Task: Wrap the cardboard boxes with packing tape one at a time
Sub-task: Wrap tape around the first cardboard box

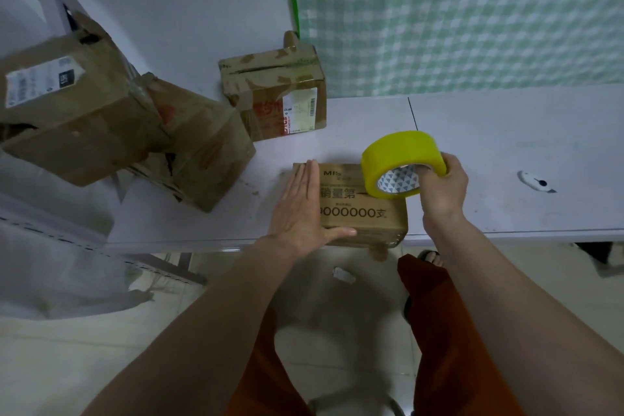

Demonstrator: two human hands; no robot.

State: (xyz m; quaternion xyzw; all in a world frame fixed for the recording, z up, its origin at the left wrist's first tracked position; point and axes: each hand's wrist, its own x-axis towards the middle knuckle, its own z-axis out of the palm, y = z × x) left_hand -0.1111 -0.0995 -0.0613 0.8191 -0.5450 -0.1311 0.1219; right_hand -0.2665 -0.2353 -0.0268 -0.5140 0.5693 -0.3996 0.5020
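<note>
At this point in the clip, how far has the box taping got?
In hand: the left hand lies flat on the small box at the table edge, and the right hand holds the yellow tape roll over it. Left: three worn boxes behind; whether they are finished is unclear.

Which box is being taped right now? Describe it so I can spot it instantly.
On the white table, look at the near edge. The small flat cardboard box with black printed characters lies there under the flat left hand. Unlike the three bigger, scuffed boxes behind, it is clean and touches the yellow tape roll.
</note>
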